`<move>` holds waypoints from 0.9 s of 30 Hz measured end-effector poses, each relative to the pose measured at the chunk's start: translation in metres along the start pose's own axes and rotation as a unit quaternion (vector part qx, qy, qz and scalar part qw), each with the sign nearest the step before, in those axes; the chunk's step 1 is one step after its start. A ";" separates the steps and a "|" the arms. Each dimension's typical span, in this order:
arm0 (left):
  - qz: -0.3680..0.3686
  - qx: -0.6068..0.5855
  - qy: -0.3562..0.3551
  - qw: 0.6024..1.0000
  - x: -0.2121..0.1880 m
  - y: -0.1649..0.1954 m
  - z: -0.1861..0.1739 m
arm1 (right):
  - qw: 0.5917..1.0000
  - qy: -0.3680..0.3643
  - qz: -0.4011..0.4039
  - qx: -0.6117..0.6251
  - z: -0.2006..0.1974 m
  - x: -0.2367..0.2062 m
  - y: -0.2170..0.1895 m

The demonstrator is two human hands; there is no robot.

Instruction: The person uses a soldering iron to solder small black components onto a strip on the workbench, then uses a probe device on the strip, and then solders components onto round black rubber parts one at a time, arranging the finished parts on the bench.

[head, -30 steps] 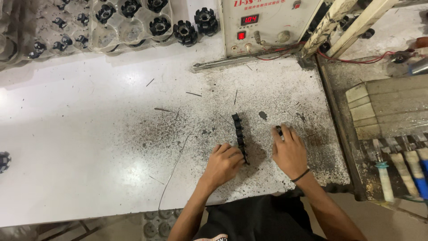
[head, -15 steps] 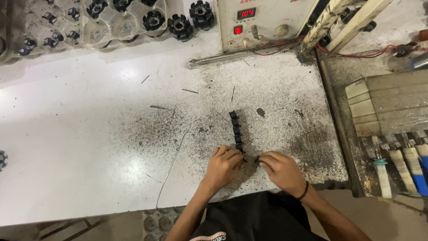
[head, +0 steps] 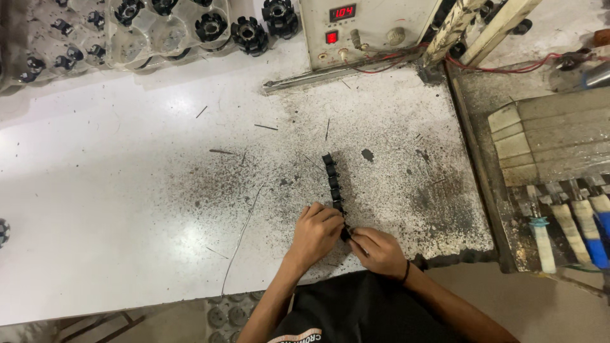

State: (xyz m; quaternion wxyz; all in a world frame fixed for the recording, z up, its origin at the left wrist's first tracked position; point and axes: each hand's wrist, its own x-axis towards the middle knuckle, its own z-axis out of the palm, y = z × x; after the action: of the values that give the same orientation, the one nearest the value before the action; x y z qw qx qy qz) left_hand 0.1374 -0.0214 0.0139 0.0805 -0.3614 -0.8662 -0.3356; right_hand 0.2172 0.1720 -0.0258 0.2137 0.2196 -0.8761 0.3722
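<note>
The left hand (head: 316, 230) and right hand (head: 376, 249) sit close together at the near edge of the white table (head: 114, 209), fingertips pinched on the near end of a row of small black parts (head: 332, 181) that stretches straight away from them. Both hands look closed on that end piece (what exactly lies between the fingers is hidden). A loose black bit (head: 367, 154) lies beyond the right hand, thin wire scraps (head: 241, 238) off to the left of the left hand. The row looks loosely lined up, so a sideways tug at the pinched end could likely kink it or scatter pieces across the gritty tabletop
</note>
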 end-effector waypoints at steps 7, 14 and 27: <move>0.009 0.031 -0.009 0.999 0.001 0.002 0.001 | 0.995 -0.040 0.057 -0.075 0.003 0.011 -0.010; 0.048 0.024 0.001 0.999 -0.008 0.010 -0.012 | 0.995 -0.022 0.094 -0.036 -0.017 0.015 -0.010; 0.026 -0.029 0.027 0.999 -0.036 -0.003 -0.007 | 0.994 0.044 0.095 -0.021 -0.028 0.000 -0.007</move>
State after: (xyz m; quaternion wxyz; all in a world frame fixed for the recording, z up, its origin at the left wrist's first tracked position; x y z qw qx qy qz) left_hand 0.1609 -0.0483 0.0035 0.1020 -0.3764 -0.8440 -0.3682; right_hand 0.2274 0.1884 -0.0039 0.2204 0.1144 -0.8904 0.3814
